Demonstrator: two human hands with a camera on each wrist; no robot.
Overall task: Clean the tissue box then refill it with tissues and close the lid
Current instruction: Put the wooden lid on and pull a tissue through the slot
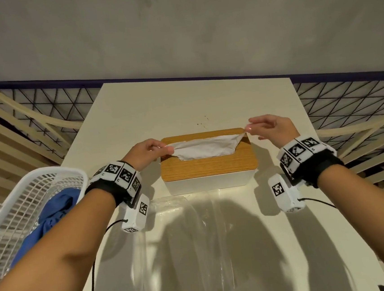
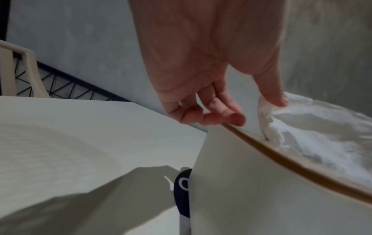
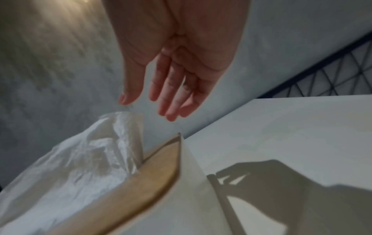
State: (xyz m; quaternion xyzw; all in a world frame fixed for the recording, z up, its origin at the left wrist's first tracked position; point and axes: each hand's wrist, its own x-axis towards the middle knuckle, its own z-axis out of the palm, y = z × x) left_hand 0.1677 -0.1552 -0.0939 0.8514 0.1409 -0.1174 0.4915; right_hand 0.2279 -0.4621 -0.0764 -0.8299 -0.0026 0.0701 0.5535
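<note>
1. Nearest the camera on the pale table (image 1: 136,108), a clear plastic wrapper (image 1: 178,231) lies flat, hard to trace under the shadow.
2. Just beyond it sits the tissue box (image 1: 210,183): white body, wooden lid (image 1: 208,167) shut on top, a white tissue (image 1: 204,147) drawn out through the slot and stretched wide.
3. Left hand (image 1: 146,153) pinches the tissue's left end between thumb and fingers, held low over the lid's left edge!
4. Right hand (image 1: 271,128) holds the right corner up by the thumb and fingertip; its other fingers hang loose and spread.
5. Off to the left, a white basket (image 1: 34,202) holds blue cloth (image 1: 54,215), both cut off by the left forearm.
6. The right wrist view is blurred, so the exact pinch there is unclear.
</note>
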